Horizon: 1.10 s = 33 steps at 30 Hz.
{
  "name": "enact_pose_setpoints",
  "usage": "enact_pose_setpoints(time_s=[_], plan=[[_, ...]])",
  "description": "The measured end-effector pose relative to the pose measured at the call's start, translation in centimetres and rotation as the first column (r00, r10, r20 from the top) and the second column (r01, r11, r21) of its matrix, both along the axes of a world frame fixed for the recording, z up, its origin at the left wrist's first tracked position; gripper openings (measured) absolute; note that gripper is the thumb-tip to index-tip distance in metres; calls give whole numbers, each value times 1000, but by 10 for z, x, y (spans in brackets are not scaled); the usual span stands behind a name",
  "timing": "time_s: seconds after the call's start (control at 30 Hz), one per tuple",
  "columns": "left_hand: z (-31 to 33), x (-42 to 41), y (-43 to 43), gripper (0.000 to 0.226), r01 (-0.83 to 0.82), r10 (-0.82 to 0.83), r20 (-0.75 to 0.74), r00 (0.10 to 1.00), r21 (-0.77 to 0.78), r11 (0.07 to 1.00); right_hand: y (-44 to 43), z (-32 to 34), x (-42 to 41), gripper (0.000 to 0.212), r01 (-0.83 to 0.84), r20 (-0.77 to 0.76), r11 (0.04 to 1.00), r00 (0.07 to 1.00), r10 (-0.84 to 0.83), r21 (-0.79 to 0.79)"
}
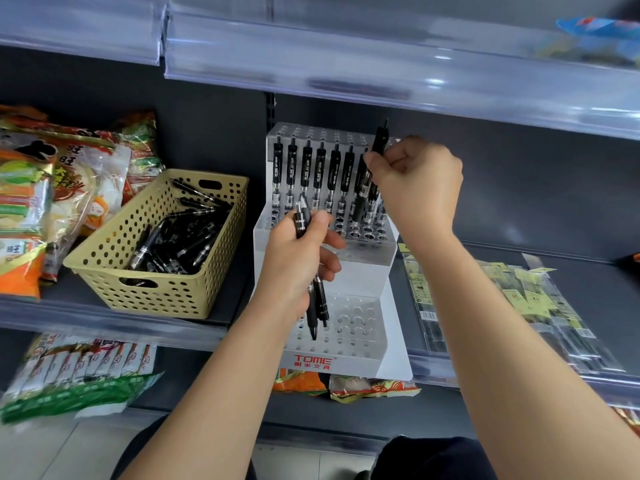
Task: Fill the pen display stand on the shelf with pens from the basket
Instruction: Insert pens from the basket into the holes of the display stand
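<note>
A: What sort of place is this?
B: A shop. The pen display stand [360,268], branded TOME on its front, stands on a dark shelf [571,268].
A: What else shows it?
B: Left of the stand, past a basket [162,296], bagged snacks [52,188] are piled. Right of it lie flat clear packs [519,306] with yellow tags. Above it runs a clear shelf-edge rail [346,64], and below it sit more snack packets [79,372].

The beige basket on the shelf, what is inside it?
Black pens lie loose in the basket, piled at mixed angles. Its near wall covers the bottom, so their number cannot be told.
</note>
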<state>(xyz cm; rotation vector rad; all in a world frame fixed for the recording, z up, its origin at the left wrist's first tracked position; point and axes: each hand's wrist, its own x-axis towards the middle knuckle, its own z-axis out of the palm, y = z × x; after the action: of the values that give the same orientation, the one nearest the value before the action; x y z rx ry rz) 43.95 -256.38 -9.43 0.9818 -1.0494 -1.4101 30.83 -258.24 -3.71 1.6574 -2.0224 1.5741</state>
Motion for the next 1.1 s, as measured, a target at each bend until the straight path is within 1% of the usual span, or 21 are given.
enact_pose_setpoints(time_s=[0.23, 0.4, 0.63, 0.77, 0.93, 1.1], plan=[[1, 1, -1, 15, -2, 1, -20, 1000, -17, 1000, -2, -17, 2, 28, 17, -32, 991, 999, -13, 134], [1, 2, -1, 16, -2, 2, -30, 1000, -18, 1000, -5, -18, 2, 36, 43, -116, 988, 993, -26, 146], [2, 2, -1, 17, -3, 2, -29, 1000, -16, 1000, -8, -11, -1, 33, 48, -202, 981, 979, -9, 189], [2, 2, -1, 18, -6, 6, -32, 999, -10, 1000, -7, -6, 2, 33, 62, -298, 973, 955, 8, 224], [2, 2, -1, 22, -12, 12, -34, 999, -7, 1000, -6, -3, 5, 49, 104, -348, 950, 938, 5, 294], [3, 3, 0, 22, -1, 1, -33, 999, -6, 1000, -9, -6, 6, 51, 123, -369, 944, 929, -1, 307]])
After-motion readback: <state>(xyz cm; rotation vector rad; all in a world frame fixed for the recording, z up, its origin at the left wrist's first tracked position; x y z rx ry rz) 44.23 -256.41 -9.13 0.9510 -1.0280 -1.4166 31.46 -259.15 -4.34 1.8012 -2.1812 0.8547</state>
